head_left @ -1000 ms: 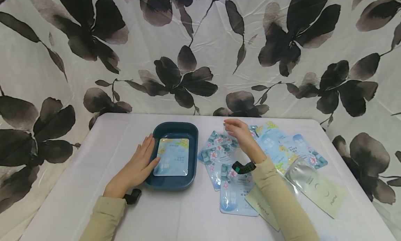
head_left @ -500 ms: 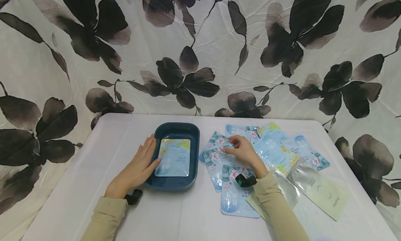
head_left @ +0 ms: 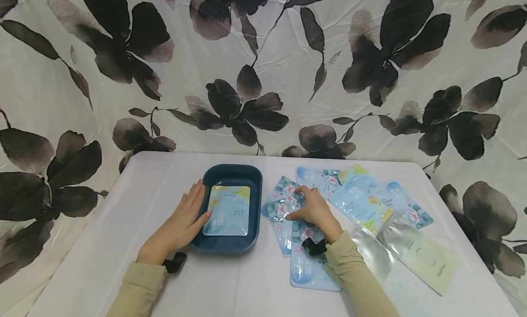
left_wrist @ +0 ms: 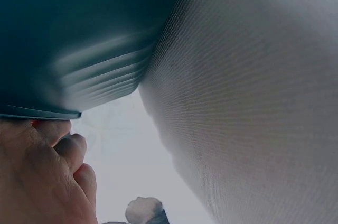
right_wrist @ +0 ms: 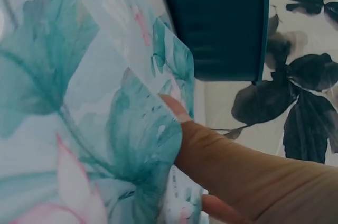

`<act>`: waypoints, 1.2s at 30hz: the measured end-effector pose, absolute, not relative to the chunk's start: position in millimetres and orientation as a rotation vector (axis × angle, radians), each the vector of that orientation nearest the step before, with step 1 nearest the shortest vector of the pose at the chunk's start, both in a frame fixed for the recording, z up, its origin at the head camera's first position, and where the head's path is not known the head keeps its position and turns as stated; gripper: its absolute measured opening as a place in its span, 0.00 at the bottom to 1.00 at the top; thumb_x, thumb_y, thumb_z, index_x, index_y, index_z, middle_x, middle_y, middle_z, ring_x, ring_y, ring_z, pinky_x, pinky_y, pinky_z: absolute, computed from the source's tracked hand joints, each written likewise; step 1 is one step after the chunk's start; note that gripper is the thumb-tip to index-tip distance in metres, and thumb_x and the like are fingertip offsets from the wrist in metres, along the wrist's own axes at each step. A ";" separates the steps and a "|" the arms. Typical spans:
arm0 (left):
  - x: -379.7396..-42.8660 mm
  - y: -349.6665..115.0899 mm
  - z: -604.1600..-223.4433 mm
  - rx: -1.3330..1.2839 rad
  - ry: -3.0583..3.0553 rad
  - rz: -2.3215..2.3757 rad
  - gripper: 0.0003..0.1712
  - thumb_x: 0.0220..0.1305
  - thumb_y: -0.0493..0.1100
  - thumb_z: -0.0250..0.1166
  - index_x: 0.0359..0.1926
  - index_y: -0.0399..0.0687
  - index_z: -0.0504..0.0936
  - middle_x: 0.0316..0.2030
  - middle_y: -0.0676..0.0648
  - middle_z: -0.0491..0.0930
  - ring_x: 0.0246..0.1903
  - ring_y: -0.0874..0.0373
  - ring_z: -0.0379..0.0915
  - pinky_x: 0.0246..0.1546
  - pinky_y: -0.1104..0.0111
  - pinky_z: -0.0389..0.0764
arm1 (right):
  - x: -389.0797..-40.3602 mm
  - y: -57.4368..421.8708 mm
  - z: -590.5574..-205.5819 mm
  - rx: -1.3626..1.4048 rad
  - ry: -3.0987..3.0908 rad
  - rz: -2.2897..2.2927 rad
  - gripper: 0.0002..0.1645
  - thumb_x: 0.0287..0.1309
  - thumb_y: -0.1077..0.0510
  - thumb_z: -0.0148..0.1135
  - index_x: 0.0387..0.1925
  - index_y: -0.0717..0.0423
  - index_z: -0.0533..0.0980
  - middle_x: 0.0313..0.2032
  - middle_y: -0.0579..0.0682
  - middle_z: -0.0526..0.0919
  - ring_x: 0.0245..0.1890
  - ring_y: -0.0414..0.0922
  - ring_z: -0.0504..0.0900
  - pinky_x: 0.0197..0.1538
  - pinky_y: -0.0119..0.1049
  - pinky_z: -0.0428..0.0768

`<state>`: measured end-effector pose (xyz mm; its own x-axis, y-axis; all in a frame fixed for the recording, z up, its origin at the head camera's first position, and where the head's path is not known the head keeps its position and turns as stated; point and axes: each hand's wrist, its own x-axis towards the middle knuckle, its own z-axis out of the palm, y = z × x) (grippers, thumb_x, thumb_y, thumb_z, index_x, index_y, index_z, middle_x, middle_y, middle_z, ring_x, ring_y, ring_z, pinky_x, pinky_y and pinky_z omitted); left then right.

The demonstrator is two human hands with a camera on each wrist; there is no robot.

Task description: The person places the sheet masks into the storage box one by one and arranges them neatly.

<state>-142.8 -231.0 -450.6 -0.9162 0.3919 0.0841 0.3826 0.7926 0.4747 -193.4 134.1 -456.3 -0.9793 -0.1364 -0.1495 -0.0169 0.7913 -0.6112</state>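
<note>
My left hand (head_left: 180, 221) lies along the left side of a dark blue rectangular tray (head_left: 254, 207), fingers straight, thumb over its rim. A light blue face mask packet (head_left: 228, 212) with yellow print lies flat in the tray. In the left wrist view, the fingers (left_wrist: 68, 147) touch the tray's wall (left_wrist: 100, 49). My right hand (head_left: 314, 212) is over the overlapping floral mask packets (head_left: 284, 202) right of the tray, thumb and forefinger spread apart. In the right wrist view, one fingertip (right_wrist: 177, 109) touches a packet beyond the near floral packet (right_wrist: 63, 113), which partly hides that hand.
More blue mask packets (head_left: 358, 196) overlap at the back right of the white table (head_left: 173, 170). A silver and pale green packet (head_left: 420, 253) lies at the right, with another silver one (head_left: 372, 253) beside the right sleeve. A floral cloth (head_left: 247, 56) hangs behind the table.
My right hand has come down and nearer from the back of the packets to the floral ones beside the tray. The left hand and the tray have stayed in place.
</note>
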 end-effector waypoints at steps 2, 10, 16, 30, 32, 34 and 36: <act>-142.1 -230.8 -451.5 0.640 2.959 0.782 0.44 0.77 0.56 0.46 0.77 0.32 0.39 0.78 0.38 0.32 0.76 0.41 0.27 0.71 0.40 0.39 | -192.7 134.8 -458.2 -0.126 2.793 -0.971 0.45 0.37 0.50 0.84 0.59 0.53 0.74 0.58 0.65 0.75 0.56 0.62 0.75 0.56 0.58 0.75; -142.0 -232.9 -453.1 0.619 2.947 0.766 0.45 0.77 0.57 0.45 0.77 0.34 0.37 0.78 0.39 0.30 0.76 0.46 0.22 0.71 0.41 0.38 | -195.7 143.0 -469.7 -0.240 2.759 -1.232 0.33 0.40 0.60 0.81 0.52 0.45 0.81 0.48 0.59 0.81 0.42 0.52 0.76 0.41 0.46 0.76; -142.7 -232.6 -452.7 0.640 2.943 0.782 0.45 0.77 0.56 0.46 0.77 0.33 0.38 0.78 0.38 0.30 0.76 0.44 0.24 0.72 0.42 0.37 | -199.6 154.3 -474.3 -0.357 2.639 -1.453 0.13 0.45 0.68 0.75 0.36 0.56 0.87 0.32 0.53 0.84 0.22 0.43 0.64 0.28 0.35 0.66; -142.8 -232.2 -453.1 0.632 2.947 0.775 0.44 0.77 0.56 0.46 0.77 0.33 0.38 0.78 0.39 0.30 0.76 0.41 0.26 0.71 0.41 0.38 | -207.2 167.3 -479.4 -0.283 2.328 -1.890 0.12 0.53 0.73 0.66 0.41 0.70 0.84 0.46 0.62 0.84 0.48 0.50 0.80 0.45 0.33 0.80; -143.1 -232.7 -453.4 0.635 2.949 0.772 0.45 0.77 0.56 0.46 0.77 0.33 0.38 0.78 0.39 0.30 0.76 0.41 0.26 0.71 0.40 0.38 | -206.9 168.7 -478.8 -0.265 2.274 -1.939 0.14 0.55 0.73 0.64 0.45 0.71 0.83 0.51 0.63 0.82 0.43 0.47 0.81 0.41 0.33 0.81; -143.7 -232.7 -453.8 0.641 2.949 0.774 0.45 0.77 0.56 0.46 0.77 0.33 0.38 0.78 0.39 0.30 0.76 0.41 0.26 0.71 0.40 0.38 | -206.5 169.7 -477.4 -0.214 2.218 -1.988 0.15 0.58 0.72 0.61 0.48 0.70 0.82 0.55 0.61 0.79 0.36 0.45 0.82 0.37 0.34 0.82; -143.6 -232.1 -453.5 0.651 2.952 0.784 0.44 0.77 0.56 0.46 0.77 0.32 0.38 0.78 0.39 0.30 0.76 0.41 0.27 0.71 0.40 0.39 | -206.3 170.4 -475.3 -0.175 2.174 -2.026 0.17 0.61 0.71 0.58 0.52 0.68 0.80 0.58 0.60 0.76 0.31 0.43 0.83 0.35 0.35 0.83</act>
<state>-143.6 -232.1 -453.5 -0.9128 0.3991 0.0869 0.3896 0.7870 0.4783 -206.3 170.4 -475.3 -0.9795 -0.1972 -0.0404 0.0263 0.0732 -0.9970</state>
